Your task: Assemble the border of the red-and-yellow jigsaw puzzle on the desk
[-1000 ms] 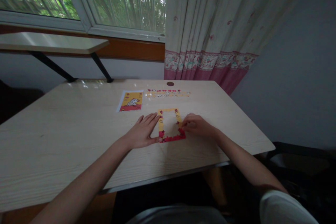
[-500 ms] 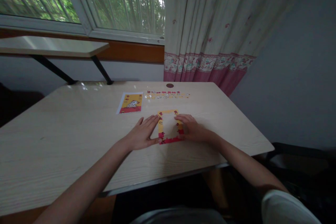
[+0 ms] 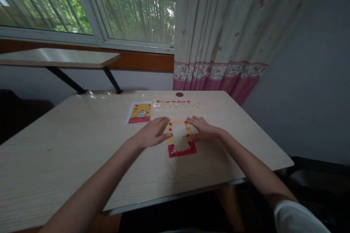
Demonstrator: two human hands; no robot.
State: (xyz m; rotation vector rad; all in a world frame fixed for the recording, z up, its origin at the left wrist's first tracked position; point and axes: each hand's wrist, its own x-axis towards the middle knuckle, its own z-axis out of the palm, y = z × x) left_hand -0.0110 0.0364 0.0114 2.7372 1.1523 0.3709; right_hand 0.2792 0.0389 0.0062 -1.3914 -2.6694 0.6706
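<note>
A rectangular puzzle border [image 3: 182,150], yellow at the top and sides and red along the bottom, lies on the wooden table [image 3: 68,145] with its inside bare. My left hand [image 3: 153,132] lies flat with fingers stretched out against the frame's upper left side. My right hand [image 3: 201,128] rests flat and open on the frame's upper right side. Neither hand holds anything.
A yellow and red picture card [image 3: 139,112] lies left of a row of loose puzzle pieces [image 3: 176,104] near the table's far edge. A round brown cable hole [image 3: 179,94] sits behind them. A curtain [image 3: 218,43] and window stand beyond; a shelf [image 3: 54,58] at left.
Both hands slid up along the frame's sides, away from its bottom corners. My right hand went from a pinch at the lower right to lying flat. The camera tilted slightly.
</note>
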